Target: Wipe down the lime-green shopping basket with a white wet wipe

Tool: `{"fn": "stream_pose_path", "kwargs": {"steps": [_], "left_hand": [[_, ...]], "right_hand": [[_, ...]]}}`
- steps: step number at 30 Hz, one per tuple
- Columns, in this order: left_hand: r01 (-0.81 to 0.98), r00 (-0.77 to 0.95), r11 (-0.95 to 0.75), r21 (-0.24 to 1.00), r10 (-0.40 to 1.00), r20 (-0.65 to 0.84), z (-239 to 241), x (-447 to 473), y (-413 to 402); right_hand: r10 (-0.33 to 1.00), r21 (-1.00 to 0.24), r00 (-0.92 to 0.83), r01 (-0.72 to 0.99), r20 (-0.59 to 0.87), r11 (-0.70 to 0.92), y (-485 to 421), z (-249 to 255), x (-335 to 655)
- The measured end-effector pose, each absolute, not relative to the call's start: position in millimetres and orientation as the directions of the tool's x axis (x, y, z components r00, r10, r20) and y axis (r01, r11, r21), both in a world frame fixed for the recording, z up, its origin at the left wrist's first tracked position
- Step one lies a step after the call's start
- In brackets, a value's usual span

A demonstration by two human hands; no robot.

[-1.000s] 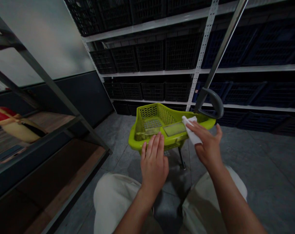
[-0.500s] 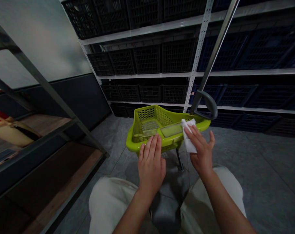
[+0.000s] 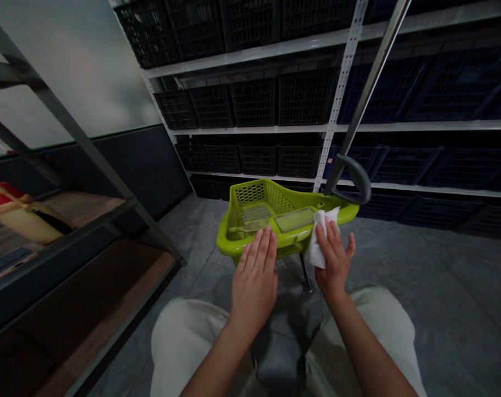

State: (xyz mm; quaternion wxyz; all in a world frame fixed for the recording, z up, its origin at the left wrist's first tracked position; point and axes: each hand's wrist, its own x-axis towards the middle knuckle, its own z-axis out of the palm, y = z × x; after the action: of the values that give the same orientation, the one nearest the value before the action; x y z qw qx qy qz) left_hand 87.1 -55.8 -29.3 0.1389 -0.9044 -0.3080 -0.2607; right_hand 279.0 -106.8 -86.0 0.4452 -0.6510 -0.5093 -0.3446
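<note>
A lime-green plastic shopping basket [image 3: 292, 241] with perforated walls stands in front of me, its near rim facing my knees. A clear label window [image 3: 295, 220] is set in that rim. My left hand [image 3: 255, 275] lies open on the rim's near left part, fingers stretched out and together. My right hand [image 3: 334, 258] presses a crumpled white wipe [image 3: 317, 255] against the rim, right of the window; its thumb is apart from the fingers. At the basket's right end is a grey looped handle [image 3: 360, 179], where a long metal pole [image 3: 372, 82] rises.
Metal shelving with black crates [image 3: 256, 102] and dark blue crates [image 3: 449, 82] fills the back. On the left, a wooden-decked rack [image 3: 89, 212] holds a red and cream bag [image 3: 27, 218]. Grey tiles [image 3: 453, 275] make up the floor. A metal leg [image 3: 305, 273] shows under the basket.
My right hand has moved slightly left and down, and the wipe in it has bunched and shifted over the rim. The left hand stays on the rim. The view has shifted slightly.
</note>
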Motion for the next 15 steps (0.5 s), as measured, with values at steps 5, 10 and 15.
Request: {"fn": "stream_pose_path", "kwargs": {"steps": [5, 10, 15], "left_hand": [[0.634, 0.685, -0.765, -0.113, 0.489, 0.540, -28.3, 85.5, -61.6], [0.668, 0.661, -0.733, -0.126, 0.508, 0.552, -31.7, 86.8, -66.2], [0.690, 0.647, -0.714, -0.119, 0.536, 0.542, -32.0, 92.2, -70.3]], "right_hand": [[0.370, -0.197, 0.195, 0.980, 0.908, -0.034, -101.7, -85.2, 255.3], [0.467, -0.017, -0.039, 0.993, 0.883, 0.116, -103.0, -85.6, 237.6], [0.332, -0.128, 0.154, 0.987, 0.930, -0.100, -105.8, -95.6, 278.9]]}}
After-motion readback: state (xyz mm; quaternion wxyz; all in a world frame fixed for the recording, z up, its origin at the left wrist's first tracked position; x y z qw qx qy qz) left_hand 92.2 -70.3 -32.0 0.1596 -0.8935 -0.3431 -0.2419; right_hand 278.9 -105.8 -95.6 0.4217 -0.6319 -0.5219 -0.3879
